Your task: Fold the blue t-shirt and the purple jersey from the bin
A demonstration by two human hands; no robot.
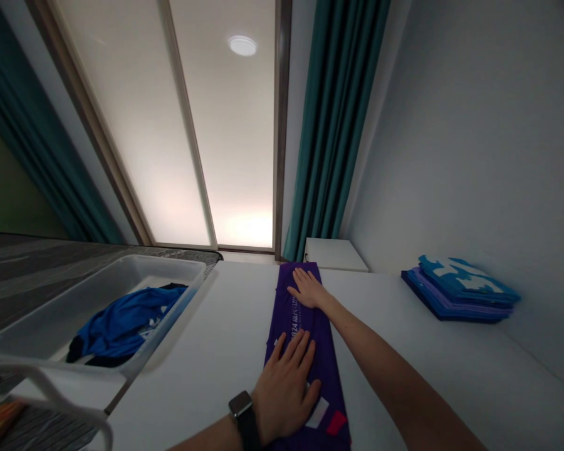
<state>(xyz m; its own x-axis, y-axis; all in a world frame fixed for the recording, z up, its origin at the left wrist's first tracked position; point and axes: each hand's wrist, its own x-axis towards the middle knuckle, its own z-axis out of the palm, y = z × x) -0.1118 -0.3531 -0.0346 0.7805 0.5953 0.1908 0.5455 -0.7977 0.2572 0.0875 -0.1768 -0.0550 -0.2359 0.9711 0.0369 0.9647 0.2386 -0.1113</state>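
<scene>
A purple printed garment, folded into a long narrow strip, lies on the white table in front of me. White lettering runs along it, and white and red patches show near its close end. My left hand, with a dark watch on the wrist, rests flat on the nearer part with its fingers spread. Farther up, my right hand lies flat on the far end of the garment, fingers stretched out. Neither hand grips anything. Part of the lettering is hidden under my hands.
At the right stands a stack of folded blue and purple clothes near the wall. A translucent plastic bin on the left holds a crumpled blue garment. A white cabinet and teal curtain are beyond the table.
</scene>
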